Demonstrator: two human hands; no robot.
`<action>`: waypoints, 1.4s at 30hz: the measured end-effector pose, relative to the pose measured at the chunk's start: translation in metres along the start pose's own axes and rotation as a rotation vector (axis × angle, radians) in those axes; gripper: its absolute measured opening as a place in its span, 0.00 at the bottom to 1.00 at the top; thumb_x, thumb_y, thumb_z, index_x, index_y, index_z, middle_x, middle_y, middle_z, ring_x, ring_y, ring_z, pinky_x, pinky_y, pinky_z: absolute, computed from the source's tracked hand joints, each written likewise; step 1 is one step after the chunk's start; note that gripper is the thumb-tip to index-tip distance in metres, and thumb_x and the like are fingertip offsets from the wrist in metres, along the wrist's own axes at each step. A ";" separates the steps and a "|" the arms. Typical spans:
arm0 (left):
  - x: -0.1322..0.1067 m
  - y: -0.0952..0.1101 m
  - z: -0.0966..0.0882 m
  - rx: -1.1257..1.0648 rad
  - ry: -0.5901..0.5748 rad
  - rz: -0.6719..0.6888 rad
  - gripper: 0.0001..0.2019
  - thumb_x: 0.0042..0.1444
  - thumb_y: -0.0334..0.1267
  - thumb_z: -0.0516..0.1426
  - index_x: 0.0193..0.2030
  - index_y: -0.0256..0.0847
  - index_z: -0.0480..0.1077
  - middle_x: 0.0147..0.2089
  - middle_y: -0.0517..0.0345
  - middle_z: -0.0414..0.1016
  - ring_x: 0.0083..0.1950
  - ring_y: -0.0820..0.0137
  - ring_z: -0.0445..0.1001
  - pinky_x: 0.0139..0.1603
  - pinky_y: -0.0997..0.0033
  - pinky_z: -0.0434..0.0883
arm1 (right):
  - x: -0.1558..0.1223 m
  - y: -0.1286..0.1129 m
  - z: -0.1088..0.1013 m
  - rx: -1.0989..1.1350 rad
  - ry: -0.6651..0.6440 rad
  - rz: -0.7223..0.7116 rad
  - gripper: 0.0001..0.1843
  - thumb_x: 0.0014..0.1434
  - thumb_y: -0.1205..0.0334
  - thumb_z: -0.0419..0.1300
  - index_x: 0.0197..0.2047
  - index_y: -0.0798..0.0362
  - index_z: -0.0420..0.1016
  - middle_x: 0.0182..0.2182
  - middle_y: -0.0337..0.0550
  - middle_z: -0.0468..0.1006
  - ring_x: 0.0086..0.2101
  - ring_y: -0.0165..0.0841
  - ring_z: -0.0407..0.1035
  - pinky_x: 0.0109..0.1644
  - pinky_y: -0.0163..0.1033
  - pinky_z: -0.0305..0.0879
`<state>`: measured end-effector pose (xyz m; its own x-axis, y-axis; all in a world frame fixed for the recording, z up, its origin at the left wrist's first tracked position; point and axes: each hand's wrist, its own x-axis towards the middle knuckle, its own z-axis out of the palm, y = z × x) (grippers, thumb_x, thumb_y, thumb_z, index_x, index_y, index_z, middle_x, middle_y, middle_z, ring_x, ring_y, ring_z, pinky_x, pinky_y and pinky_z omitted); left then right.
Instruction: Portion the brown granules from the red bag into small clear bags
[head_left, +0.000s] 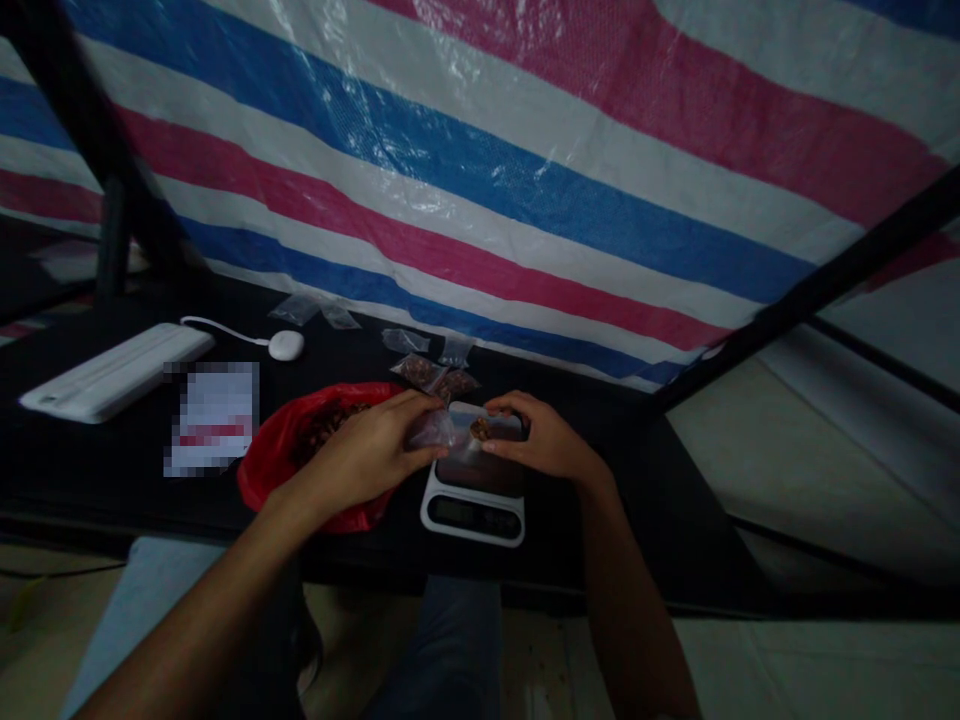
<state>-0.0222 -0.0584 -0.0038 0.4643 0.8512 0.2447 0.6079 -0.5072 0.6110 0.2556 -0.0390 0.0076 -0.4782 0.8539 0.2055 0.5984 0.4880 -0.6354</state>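
Observation:
Between my hands, above the kitchen scale, is a small clear plastic bag with some brown pieces at its right end. My left hand pinches the bag's left side between thumb and fingers. Fingers curled, my right hand grips it near the brown pieces; its exact hold is dim. Under my left wrist stands an open red plastic bag of brown nut-like pieces. The scale's display is unreadable.
Filled clear bags lie behind the scale, with flat clear bags farther back. A long white device, a cabled round white piece and a blurred-out packet lie left. A striped sheet hangs behind the black table.

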 end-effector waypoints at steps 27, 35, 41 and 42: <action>-0.005 0.018 0.022 -0.089 0.089 0.029 0.33 0.62 0.46 0.60 0.72 0.42 0.59 0.60 0.49 0.79 0.55 0.56 0.80 0.56 0.58 0.75 | -0.001 -0.022 0.015 0.132 0.045 -0.202 0.21 0.57 0.65 0.70 0.54 0.51 0.77 0.49 0.47 0.80 0.47 0.37 0.76 0.52 0.44 0.73; -0.005 0.022 0.019 -0.180 0.114 0.081 0.34 0.62 0.45 0.61 0.73 0.46 0.58 0.61 0.52 0.78 0.54 0.58 0.81 0.56 0.59 0.75 | -0.004 -0.029 0.009 0.200 0.079 -0.235 0.18 0.58 0.59 0.72 0.52 0.48 0.82 0.49 0.48 0.82 0.46 0.39 0.76 0.48 0.44 0.73; -0.007 0.022 0.020 -0.216 0.109 0.065 0.35 0.61 0.47 0.62 0.73 0.48 0.57 0.61 0.50 0.78 0.51 0.57 0.82 0.52 0.58 0.78 | -0.007 -0.026 0.009 0.300 0.138 -0.185 0.23 0.56 0.55 0.74 0.54 0.47 0.80 0.48 0.47 0.83 0.42 0.37 0.75 0.44 0.43 0.72; -0.008 0.022 0.020 -0.220 0.114 0.065 0.36 0.61 0.48 0.62 0.73 0.48 0.58 0.62 0.49 0.78 0.52 0.56 0.82 0.53 0.58 0.78 | -0.007 -0.026 0.009 0.314 0.139 -0.180 0.22 0.56 0.55 0.74 0.54 0.47 0.80 0.49 0.48 0.83 0.43 0.38 0.76 0.44 0.44 0.72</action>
<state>0.0003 -0.0790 -0.0072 0.4148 0.8335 0.3649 0.4187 -0.5309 0.7368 0.2376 -0.0594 0.0158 -0.4535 0.7862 0.4198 0.2764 0.5718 -0.7724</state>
